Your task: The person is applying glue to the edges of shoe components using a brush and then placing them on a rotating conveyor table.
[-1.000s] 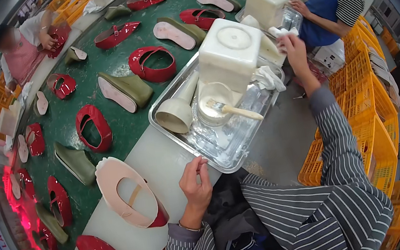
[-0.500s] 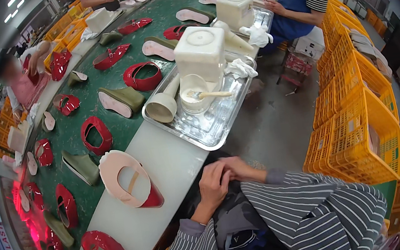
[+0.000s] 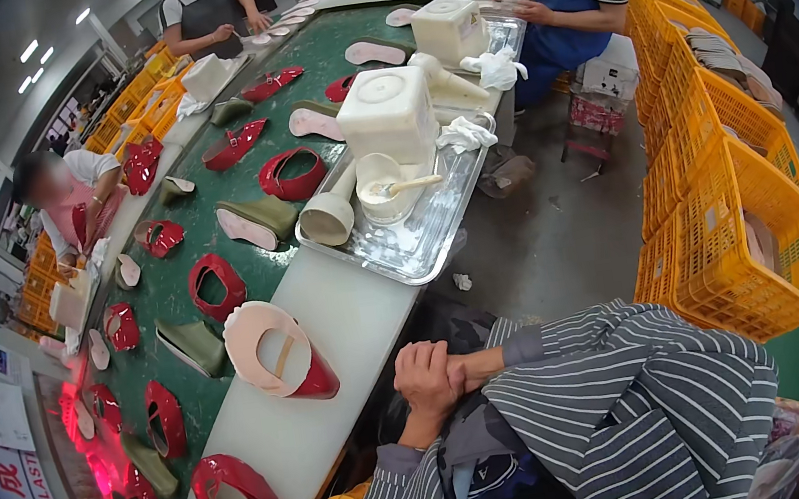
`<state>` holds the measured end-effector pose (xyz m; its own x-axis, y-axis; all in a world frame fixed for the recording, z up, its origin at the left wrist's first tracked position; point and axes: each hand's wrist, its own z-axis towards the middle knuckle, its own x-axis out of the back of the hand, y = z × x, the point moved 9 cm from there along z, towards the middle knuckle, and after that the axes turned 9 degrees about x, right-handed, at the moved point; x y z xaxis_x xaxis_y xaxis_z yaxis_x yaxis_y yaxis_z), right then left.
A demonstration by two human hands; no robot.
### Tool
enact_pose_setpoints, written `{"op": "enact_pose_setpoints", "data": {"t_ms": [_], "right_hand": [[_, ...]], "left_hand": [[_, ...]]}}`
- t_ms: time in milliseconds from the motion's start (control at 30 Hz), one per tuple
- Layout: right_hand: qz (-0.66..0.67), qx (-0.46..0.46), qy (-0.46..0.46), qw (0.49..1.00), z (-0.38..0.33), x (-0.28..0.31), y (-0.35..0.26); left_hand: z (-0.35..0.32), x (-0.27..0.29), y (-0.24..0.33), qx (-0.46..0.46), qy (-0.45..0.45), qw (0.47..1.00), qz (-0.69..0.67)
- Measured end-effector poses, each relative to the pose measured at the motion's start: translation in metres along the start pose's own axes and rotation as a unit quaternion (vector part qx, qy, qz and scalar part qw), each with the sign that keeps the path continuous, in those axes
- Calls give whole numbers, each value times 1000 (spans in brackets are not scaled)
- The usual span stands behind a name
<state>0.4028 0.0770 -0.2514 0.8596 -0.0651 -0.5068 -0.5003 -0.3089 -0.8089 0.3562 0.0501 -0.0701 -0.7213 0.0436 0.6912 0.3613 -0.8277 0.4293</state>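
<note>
My left hand (image 3: 423,396) and my right hand (image 3: 470,370) are clasped together in front of my lap, just off the table's near edge. Their fingers are closed around each other, partly hidden, and no object shows in them. Nearest to them on the white table border (image 3: 273,438) stands a red shoe upper with a pale pink lining (image 3: 324,378), its opening facing up. A glossy red strap shoe upper (image 3: 265,491) lies nearer to me on the same border. Beyond the hands sits a metal tray (image 3: 419,265) with a white glue cup (image 3: 387,209) and a brush (image 3: 414,184) across it.
The green belt (image 3: 252,244) carries several red uppers and olive shoe pieces (image 3: 192,345). A white square container (image 3: 387,115) and a scoop (image 3: 326,221) occupy the tray. Yellow crates (image 3: 736,240) are stacked at right. Co-workers sit or stand around the table, one in a blue apron (image 3: 561,1).
My hands have come from a loose touch at the fingertips into a tighter clasp, slightly lower. The whole view has shifted, and the shoe pieces appear farther right.
</note>
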Motion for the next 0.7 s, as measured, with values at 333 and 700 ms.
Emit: {"op": "enact_pose_setpoints", "data": {"t_ms": [333, 700], "right_hand": [[-8, -22, -21, 1000, 13, -17, 3], [-2, -44, -15, 999, 7, -8, 1]], "left_hand": [[8, -5, 10, -22, -15, 1000, 4], [0, -31, -8, -77, -70, 995, -8]]}}
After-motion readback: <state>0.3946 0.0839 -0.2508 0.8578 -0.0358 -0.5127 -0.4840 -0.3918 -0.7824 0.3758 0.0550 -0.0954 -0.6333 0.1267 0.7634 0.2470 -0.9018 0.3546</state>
